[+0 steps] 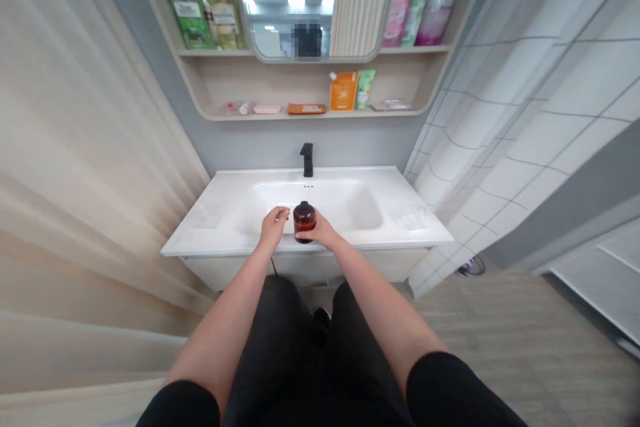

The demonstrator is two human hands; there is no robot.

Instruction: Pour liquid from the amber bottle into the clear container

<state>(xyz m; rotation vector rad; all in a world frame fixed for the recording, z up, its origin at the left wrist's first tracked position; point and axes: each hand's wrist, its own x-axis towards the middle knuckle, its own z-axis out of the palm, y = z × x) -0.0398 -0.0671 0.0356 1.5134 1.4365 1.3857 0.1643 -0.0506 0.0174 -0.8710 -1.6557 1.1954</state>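
Observation:
In the head view, my right hand (324, 230) is wrapped round a brown amber bottle (305, 221) with a short dark top. The bottle is upright over the front rim of the white sink (370, 210), with dark liquid in its lower part. Just left of the bottle, apart from it, is my left hand (274, 225). Its fingers are curled in and drawn together near the thumb; whatever they may hold is too small to make out.
A black faucet (307, 160) rises behind the basin. Above it, a wall cabinet shelf (235, 115) bears an orange pouch (343, 91), a green tube (365, 89) and small items. A mirror (280, 13) hangs between bottles. A curtain (75, 167) is at left, white tiles (535, 160) at right.

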